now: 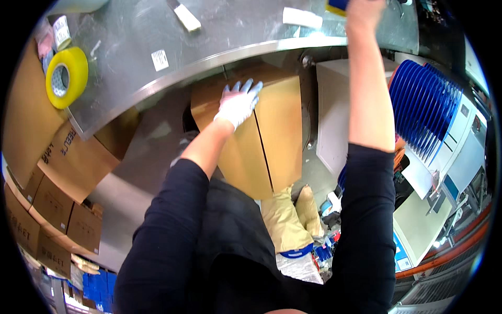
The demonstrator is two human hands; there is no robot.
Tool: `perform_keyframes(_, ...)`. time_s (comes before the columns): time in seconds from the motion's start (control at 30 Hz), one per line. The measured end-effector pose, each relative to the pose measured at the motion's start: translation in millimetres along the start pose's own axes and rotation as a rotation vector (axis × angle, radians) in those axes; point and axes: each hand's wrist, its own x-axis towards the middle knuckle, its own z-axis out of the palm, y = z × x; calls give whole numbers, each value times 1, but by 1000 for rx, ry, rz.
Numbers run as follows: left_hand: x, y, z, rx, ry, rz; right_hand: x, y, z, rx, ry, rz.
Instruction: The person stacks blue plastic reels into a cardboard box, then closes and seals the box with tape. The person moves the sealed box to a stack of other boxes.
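Note:
My left hand (238,106) wears a white glove with grey-blue fingertips. Its fingers are spread flat on a closed cardboard box (282,125), whose top seam runs as a dark gap between two flaps. The box stands beneath the front edge of a metal table (120,57). My right hand (364,15), without a glove, reaches far over the table at the upper right. It is smeared, and its fingers run out at the picture's top edge. Just left of it shows a blue and yellow thing (337,6), partly cut off; whether the hand grips it is unclear.
On the table lie a yellow tape roll (67,77), a white label (160,60), a white-ended flat tool (187,17) and a white curved piece (302,18). Cardboard boxes (78,162) stand left. Blue reels (426,107) stack at right. A tan sack (286,220) sits below the box.

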Motion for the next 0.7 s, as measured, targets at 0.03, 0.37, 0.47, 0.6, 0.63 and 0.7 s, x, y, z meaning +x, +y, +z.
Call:
perform_keyframes(0.03, 3, -1, 6, 1, -11, -41, -13, -13, -22, 212, -108, 42)
perform_keyframes(0.37, 9, 1, 12, 154, 7, -30, -311, 54, -166, 419, -153, 523)
perform_keyframes(0.47, 12, -3, 15, 167, 6, -41, -397, 103, -136, 200, -245, 610)
perform_keyframes(0.6, 8, -8, 13, 88, 178, 11, -430, 137, -137, 202, -369, 568)
perform_keyframes(0.63, 4, -14, 14, 58, 315, 72, -431, 142, -146, 214, -437, 599)
perform_keyframes(0.7, -5, -13, 4, -81, 546, 192, -421, 146, -149, 314, -460, 619)
